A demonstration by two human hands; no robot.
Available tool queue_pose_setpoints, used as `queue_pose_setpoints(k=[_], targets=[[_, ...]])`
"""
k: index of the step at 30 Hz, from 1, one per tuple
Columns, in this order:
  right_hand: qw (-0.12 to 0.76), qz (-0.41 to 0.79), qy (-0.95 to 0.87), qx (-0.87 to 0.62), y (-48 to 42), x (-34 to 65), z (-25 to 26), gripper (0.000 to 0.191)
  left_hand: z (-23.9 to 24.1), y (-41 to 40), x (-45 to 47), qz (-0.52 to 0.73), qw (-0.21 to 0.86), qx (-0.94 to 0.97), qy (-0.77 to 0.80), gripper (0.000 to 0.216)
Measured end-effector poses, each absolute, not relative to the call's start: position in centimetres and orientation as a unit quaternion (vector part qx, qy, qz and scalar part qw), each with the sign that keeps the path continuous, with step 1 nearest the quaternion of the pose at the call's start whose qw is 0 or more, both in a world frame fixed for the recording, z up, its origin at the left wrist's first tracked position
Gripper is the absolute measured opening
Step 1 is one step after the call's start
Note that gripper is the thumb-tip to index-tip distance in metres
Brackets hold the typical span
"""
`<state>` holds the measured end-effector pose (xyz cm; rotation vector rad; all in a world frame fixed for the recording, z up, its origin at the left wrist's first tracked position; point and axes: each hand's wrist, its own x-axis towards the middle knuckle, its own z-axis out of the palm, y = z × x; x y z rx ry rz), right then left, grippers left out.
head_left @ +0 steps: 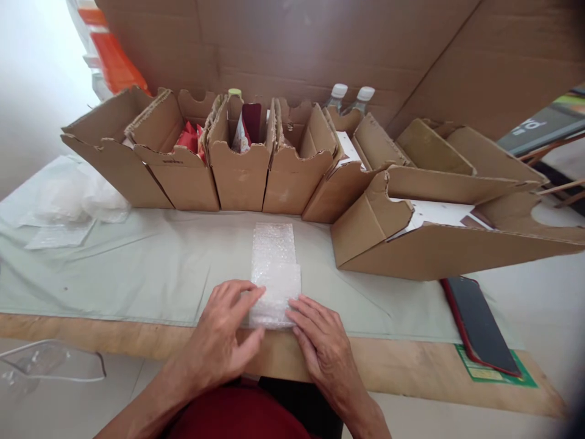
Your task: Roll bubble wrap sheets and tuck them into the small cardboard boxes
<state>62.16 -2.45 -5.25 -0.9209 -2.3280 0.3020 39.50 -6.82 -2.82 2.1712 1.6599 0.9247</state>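
A strip of bubble wrap (275, 274) lies on the pale green cloth near the table's front edge, its nearer part folded over in layers. What is inside the fold, if anything, I cannot make out. My left hand (228, 329) rests at the wrap's left side, thumb and fingers apart, fingertips at its edge. On the right side, my right hand (322, 341) lies with its fingers stretched out, the tips touching the wrap's lower right edge. Neither hand grips anything.
Several cardboard bins (242, 177) stand in a row behind, some holding packets. A larger bin (439, 244) with white sheets leans at the right. Crumpled bubble wrap (68, 195) lies far left. A phone (482, 326) rests near the right end, and two bottles (338, 94) stand behind.
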Motion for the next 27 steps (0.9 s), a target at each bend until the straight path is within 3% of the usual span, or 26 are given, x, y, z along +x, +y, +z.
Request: queue_pose_setpoints(k=[2,6,10,13,17,23,27], targets=[[0.305,0.157,-0.875,-0.342,-2.3,62.2,-4.4,0.029,-2.4,-7.5,39.6,0.316,0.155,0.772,0.53,0.052],[0.298,0.214,-0.854,-0.37,-2.0,62.3,-3.4,0.024,-3.2,-7.2,39.9,0.333,0.157,0.747,0.553,0.039],[0.347,0.116,-0.84,-0.4,-2.2,62.4,-3.5,0.028,-4.6,-5.8,40.1,0.312,0.125,0.716,0.611,0.033],[0.324,0.068,-0.872,-0.361,-2.5,62.2,-4.0,0.031,-5.1,-5.3,40.1,0.286,0.099,0.716,0.63,0.033],[0.267,0.063,-0.904,-0.329,-1.9,61.7,-4.4,0.031,-4.7,-6.0,39.8,0.313,0.084,0.71,0.624,0.036],[0.262,0.164,-0.891,-0.331,-1.8,62.3,-3.3,0.026,-3.8,-7.9,39.3,0.325,0.182,0.757,0.537,0.038],[0.298,0.101,-0.877,-0.362,-2.4,62.6,-3.1,0.029,-4.5,-6.4,39.4,0.324,0.16,0.733,0.576,0.034]])
